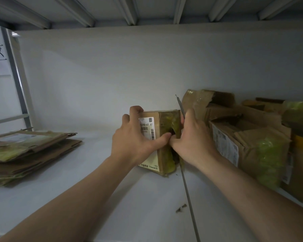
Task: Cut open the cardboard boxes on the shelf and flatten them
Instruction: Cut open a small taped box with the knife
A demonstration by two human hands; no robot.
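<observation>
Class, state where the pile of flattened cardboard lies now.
In the head view, the pile of flattened cardboard lies at the far left of the shelf, apart from the small box that the left hand grips.

The small cardboard box (162,142) in the middle was brown, matt and rough, with torn, fibrous edges. The yellow-green tape (167,122) on it looked like glossy, wrinkled plastic, and its white label (146,126) was smooth paper. The thin knife blade (180,106) just beside it was dull grey metal. The shelf board (77,198) was white, smooth and matt. The stack of flattened cardboard (30,151) on the left was rough and brown, with shiny tape patches. The boxes on the right (248,145) were creased cardboard. The ribs overhead (129,11) looked like grey painted metal.
</observation>
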